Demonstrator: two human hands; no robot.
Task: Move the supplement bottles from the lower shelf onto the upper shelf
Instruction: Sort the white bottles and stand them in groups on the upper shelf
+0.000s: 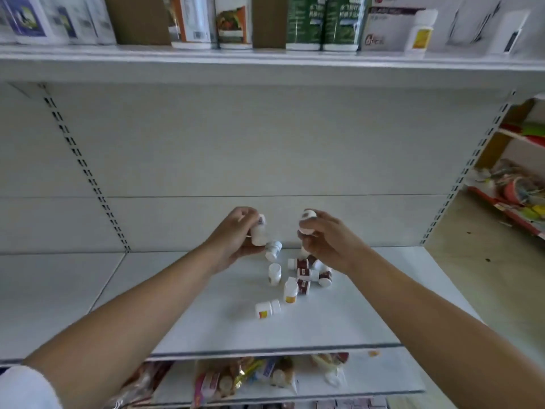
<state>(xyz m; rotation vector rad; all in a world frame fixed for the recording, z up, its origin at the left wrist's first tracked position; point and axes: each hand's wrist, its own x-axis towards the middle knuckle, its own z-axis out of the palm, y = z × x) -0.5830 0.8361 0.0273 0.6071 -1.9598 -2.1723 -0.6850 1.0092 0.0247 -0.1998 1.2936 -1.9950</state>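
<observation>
At frame centre the left hand (233, 236) curls its fingers round a white supplement bottle (259, 233); the right hand (327, 243) grips a brown-labelled bottle (307, 220) in curled fingers; the other bottles (303, 273) lie scattered on the lower shelf (339, 320) just below both hands; the upper shelf (265, 59) spans the frame's top, carrying larger containers (321, 22)

Tubs (233, 25) cut off at top, labels on supplement bottles (290, 290) unreadable

Small white bottles (290, 290) lie scattered on lower shelf (368, 314).
</observation>
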